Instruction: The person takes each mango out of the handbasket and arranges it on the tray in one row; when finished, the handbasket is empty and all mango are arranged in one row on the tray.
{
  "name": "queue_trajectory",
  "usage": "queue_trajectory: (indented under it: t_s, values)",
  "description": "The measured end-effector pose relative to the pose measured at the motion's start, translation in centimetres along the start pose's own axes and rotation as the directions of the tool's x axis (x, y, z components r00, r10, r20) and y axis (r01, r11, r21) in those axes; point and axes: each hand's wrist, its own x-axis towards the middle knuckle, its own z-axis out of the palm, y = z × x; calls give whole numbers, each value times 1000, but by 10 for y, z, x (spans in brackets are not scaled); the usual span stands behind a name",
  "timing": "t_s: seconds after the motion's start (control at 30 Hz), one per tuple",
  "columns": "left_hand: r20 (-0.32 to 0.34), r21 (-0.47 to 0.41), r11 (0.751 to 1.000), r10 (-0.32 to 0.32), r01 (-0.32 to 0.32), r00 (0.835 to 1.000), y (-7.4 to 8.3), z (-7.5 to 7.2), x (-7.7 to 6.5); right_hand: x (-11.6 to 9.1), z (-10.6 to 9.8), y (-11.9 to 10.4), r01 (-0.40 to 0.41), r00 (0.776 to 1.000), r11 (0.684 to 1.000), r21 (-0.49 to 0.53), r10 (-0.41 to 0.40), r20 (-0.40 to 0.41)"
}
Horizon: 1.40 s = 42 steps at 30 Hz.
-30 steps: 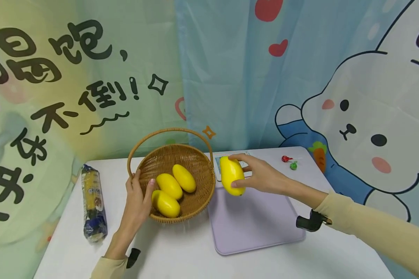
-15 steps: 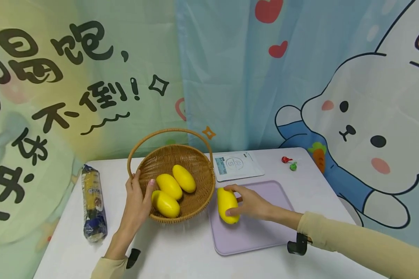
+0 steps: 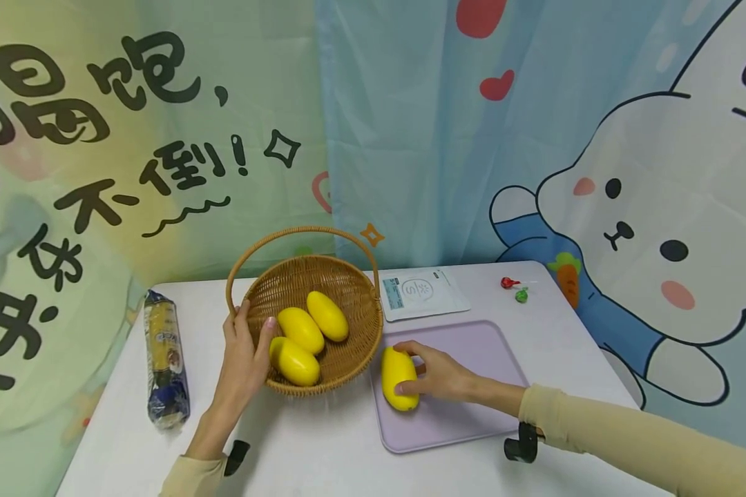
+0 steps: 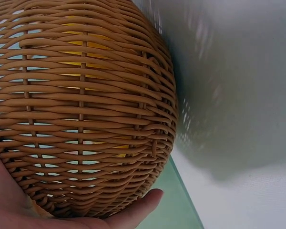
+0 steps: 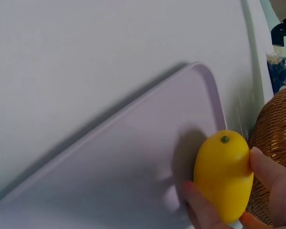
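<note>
In the head view my right hand (image 3: 443, 373) grips a yellow mango (image 3: 397, 379) between thumb and fingers, over the left part of a lilac tray (image 3: 466, 421). The right wrist view shows its green stem end (image 5: 225, 139); whether its underside touches the tray is hard to tell. My left hand (image 3: 244, 360) holds the left side of a brown wicker basket (image 3: 354, 283) with a tall handle, which leans toward me. Inside lie 3 more yellow mangoes (image 3: 301, 331). Close up in the left wrist view, fingers curve around the basket's woven wall (image 4: 86, 114).
A long packet with blue ends (image 3: 166, 362) lies at the table's left. Behind the tray is a flat white packet (image 3: 425, 293). Two small wrapped candies, red (image 3: 508, 283) and green (image 3: 521, 296), sit at the back right. A printed curtain (image 3: 398, 138) hangs behind the table.
My right hand has brought the mango down and toward me, from above the tray's back edge to the tray's left part, uncovering the white packet. My left hand and the basket stay put.
</note>
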Motion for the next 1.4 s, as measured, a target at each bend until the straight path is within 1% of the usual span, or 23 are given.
queue_trajectory:
  t_s: [0.17,0.4,0.73,0.9,1.03,1.17,1.23,1.4]
  values:
    - [-1,0,1000,1,-1,1000,-1,0,0,1,-2,0,-3,1000,1000,-24,4,22]
    - [5,1,1000,1,-1,1000,0,0,0,1,-5,-2,-23,999,1000,-7,23,35]
    - [-1,-4,1000,4,-4,1000,0,-1,1,1,-17,-8,-54,998,998,-25,53,-16]
    - [7,-3,1000,-4,4,1000,0,-1,0,1,-27,-17,-38,998,996,-81,33,-61]
    - [8,-8,1000,-4,4,1000,-1,0,-1,0,-40,-31,7,996,994,-105,-15,-84]
    - [5,-11,1000,3,-2,1000,0,0,0,0,-55,-51,91,991,990,-111,-101,-87]
    - [4,-13,1000,5,-5,1000,0,0,0,1,-61,-63,135,987,985,-106,-144,-78]
    - [3,-13,1000,7,-7,1000,0,-1,1,7,-69,-96,213,976,973,-91,-217,-34]
